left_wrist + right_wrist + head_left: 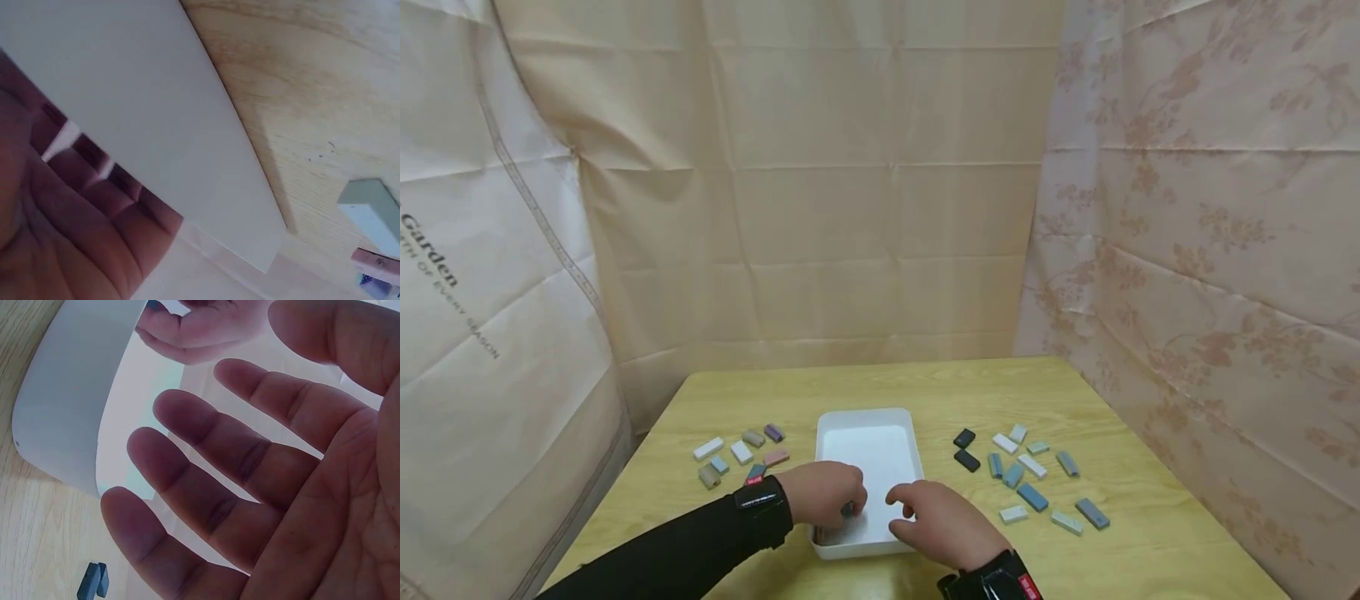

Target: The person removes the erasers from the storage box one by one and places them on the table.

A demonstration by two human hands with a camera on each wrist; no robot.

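My left hand (826, 493) reaches over the left side of a white rectangular tray (865, 421). Its fingers are curled and pinch a small dark bluish block (847, 509) low inside the tray, mostly covered by the hand. In the left wrist view the tray's wall (144, 125) hides the fingertips. Over the tray's right rim hovers my right hand (943, 521), holding nothing. From the right wrist camera, its fingers (206, 469) are spread and loosely bent beside the tray wall (69, 394).
Left of the tray lie several small blocks, among them a pink block (777, 457), a purple block (773, 432) and a white block (708, 448). More blocks are scattered on the right, including a black block (967, 460) and a blue block (1032, 497). Cloth (880, 208) hangs behind the wooden table (1150, 533).
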